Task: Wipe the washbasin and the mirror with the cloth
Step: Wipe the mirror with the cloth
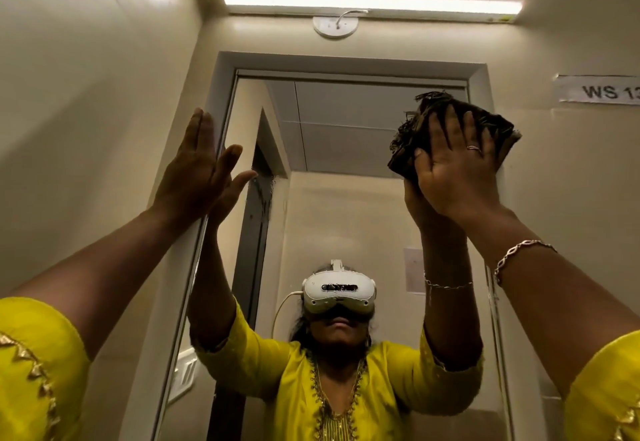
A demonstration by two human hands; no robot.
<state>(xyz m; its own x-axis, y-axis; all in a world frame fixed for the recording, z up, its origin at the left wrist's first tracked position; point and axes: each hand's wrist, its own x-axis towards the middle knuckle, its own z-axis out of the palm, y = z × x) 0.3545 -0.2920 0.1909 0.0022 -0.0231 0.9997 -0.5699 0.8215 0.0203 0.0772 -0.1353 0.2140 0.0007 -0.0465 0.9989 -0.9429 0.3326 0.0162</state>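
The person's right hand (pixel 460 167) pressed a dark, frayed cloth (pixel 407 150) flat against the upper right part of the wall mirror (pixel 346 122). Its fingers (pixel 450 122) were straight and spread over the wad rather than curled round it. The left hand (pixel 195 170) lay open with straight fingers, braced at the mirror's left edge, on or just beside the pale frame (pixel 346 61). The washbasin was out of view, somewhere below.

Judged from this, the mirror wipe was under way near the top of the glass. Only flat pressure held the cloth, so any easing of the palm during a sweep could let the wad slide down the glass and drop. The loose threads along the cloth's upper edge might leave lint or streaks. What looked like wet streaks showed on the glass near the left hand, and a bare palm there could smear them further. With both arms stretched high, leaning hard might strain the mirror's mounting or unsettle the person's footing. A lit tube light (pixel 370 2) hung above the frame.
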